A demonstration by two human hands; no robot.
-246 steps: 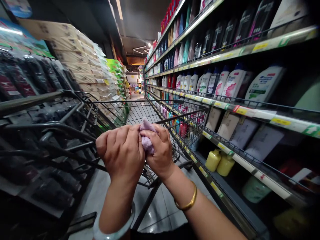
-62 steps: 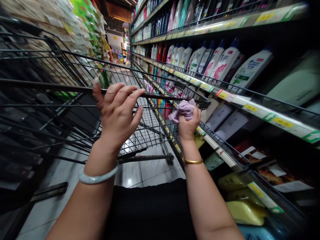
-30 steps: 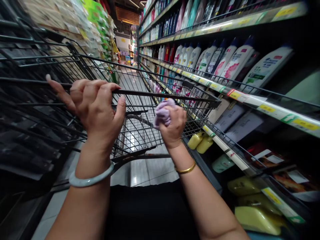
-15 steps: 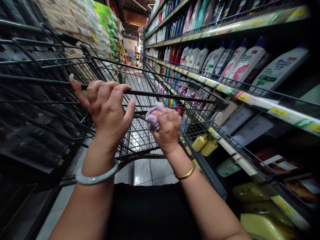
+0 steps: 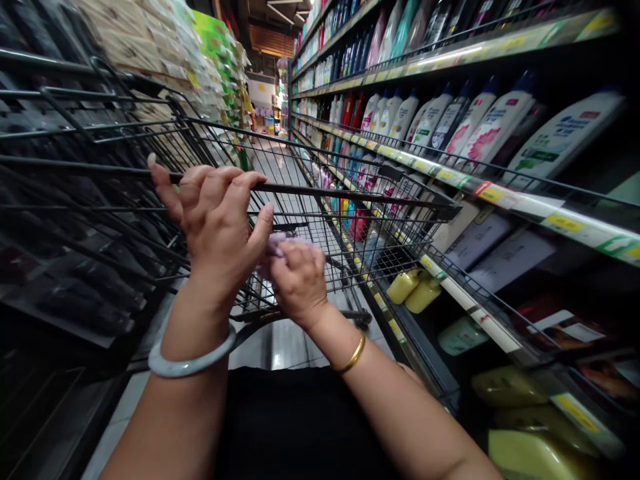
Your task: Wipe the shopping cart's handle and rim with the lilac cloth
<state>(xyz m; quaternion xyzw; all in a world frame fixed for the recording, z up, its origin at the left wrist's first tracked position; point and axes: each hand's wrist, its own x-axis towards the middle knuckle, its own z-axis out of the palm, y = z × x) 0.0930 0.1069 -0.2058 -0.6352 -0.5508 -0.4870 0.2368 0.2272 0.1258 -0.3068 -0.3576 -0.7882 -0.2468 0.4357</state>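
A black wire shopping cart (image 5: 350, 195) stands before me. My left hand (image 5: 214, 220) rests over its near top bar with the fingers curled across it, the thumb held apart and the little finger raised. A pale bangle circles that wrist. Bunched in my closed right hand (image 5: 303, 280) is a light purple cloth (image 5: 286, 244), partly hidden by the fingers. This hand is below the bar, close beside my left thumb, and a gold bangle is on its wrist. Whether the cloth touches the cart or my left hand, I cannot tell.
Shelves of shampoo bottles (image 5: 497, 127) with price tags run along the right, close to the cart. Yellow bottles (image 5: 423, 295) stand lower down. Packaged goods (image 5: 135, 33) hang on the left. A tiled aisle floor (image 5: 275, 157) stretches ahead.
My right hand has moved left and slightly down with the purple cloth, towards my left hand. My left hand stays on the bar. The view has shifted slightly.
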